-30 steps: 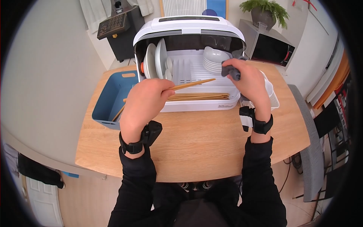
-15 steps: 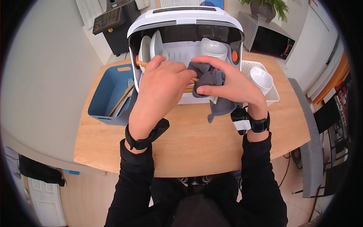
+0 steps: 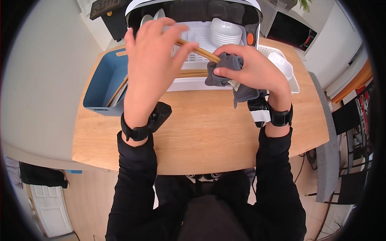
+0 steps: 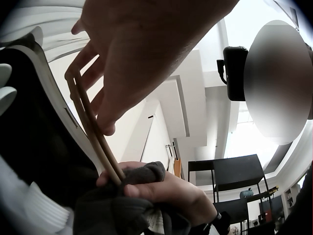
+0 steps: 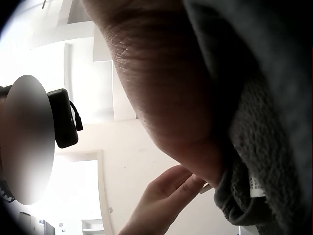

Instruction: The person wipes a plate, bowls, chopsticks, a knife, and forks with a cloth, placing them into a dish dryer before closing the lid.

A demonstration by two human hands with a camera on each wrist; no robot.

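Observation:
A pair of wooden chopsticks (image 3: 205, 53) slants between my hands, in front of the open white dish cabinet (image 3: 193, 84). My right hand (image 3: 259, 70) grips a dark grey cloth (image 3: 225, 66) bunched around their lower end, with thumb and fingers pinching through it. At the upper end, my left hand (image 3: 150, 60) has its fingers spread, blurred in the head view. The left wrist view has the chopsticks (image 4: 98, 137) running from the cloth (image 4: 122, 208) up to the left fingertips, which are loosely extended around them. More chopsticks (image 3: 193, 73) lie along the cabinet's front tray, partly hidden.
Stacked white bowls (image 3: 225, 32) and upright plates (image 3: 159, 14) stand inside the cabinet. To the left is a blue bin (image 3: 94, 107) holding chopsticks and other utensils. A white perforated basket (image 3: 295, 86) with bowls (image 3: 281, 64) sits at the right, near a microwave (image 3: 291, 38).
The right hand brought the cloth leftward onto the chopsticks, which my left hand was holding. Since then the left hand has spread its fingers and moved up and left. The head view has tilted down.

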